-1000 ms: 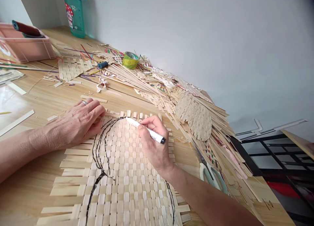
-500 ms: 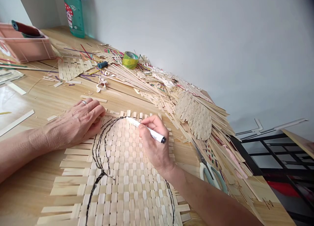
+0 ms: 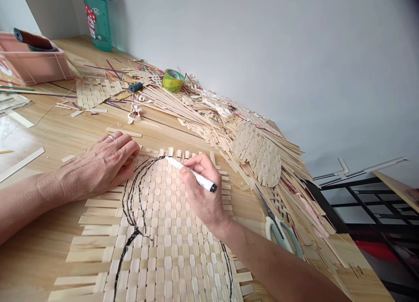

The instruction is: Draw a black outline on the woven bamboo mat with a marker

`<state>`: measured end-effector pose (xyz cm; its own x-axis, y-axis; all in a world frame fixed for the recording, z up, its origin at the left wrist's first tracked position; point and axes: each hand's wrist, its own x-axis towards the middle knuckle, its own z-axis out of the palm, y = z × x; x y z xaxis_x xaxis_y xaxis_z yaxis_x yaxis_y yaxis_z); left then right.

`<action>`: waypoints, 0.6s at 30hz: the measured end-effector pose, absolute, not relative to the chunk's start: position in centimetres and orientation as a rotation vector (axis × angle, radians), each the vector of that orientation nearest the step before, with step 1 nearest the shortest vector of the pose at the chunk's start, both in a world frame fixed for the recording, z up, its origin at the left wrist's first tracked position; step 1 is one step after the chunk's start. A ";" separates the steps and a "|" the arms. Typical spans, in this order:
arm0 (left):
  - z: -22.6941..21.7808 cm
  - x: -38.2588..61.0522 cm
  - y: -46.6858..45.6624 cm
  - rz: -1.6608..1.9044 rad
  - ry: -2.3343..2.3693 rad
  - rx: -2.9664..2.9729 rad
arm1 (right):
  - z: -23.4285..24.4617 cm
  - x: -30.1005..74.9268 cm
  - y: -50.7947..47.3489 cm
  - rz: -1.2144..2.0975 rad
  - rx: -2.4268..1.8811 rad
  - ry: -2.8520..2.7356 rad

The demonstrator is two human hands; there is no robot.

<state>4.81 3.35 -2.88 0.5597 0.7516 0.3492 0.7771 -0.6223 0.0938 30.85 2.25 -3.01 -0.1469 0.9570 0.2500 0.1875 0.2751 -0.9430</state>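
A mat of pale woven strips (image 3: 170, 232) lies in front of me, its loose strip ends sticking out along the sides. Curved black lines run down its left part and along its right edge. My right hand (image 3: 205, 193) grips a white marker (image 3: 193, 175) with a black end, its tip touching the line near the mat's top edge. With a ring on one finger, my left hand (image 3: 106, 162) presses on the mat's upper left edge. Its fingers are curled together and the fingertips are partly hidden.
Scissors (image 3: 281, 234) lie right of the mat, below an oval woven piece (image 3: 257, 156). Loose strips (image 3: 183, 108) spread along the wall, with a tape roll (image 3: 173, 80) and thread spool (image 3: 135, 87). A pink basket (image 3: 42, 66) and green bottle (image 3: 98, 22) stand at back left.
My right hand has moved slightly left, carrying the marker tip along the black line at the mat's top. My left hand stays in place on the mat.
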 end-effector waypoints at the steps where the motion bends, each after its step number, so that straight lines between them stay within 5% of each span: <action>1: -2.9 4.8 3.3 -0.556 -1.333 -2.710 | -2.9 30.8 2.2 0.975 -1.101 -1.560; 18: -4.2 4.7 3.9 -0.699 -1.427 -2.675 | -0.4 31.5 2.8 0.835 -1.126 -1.440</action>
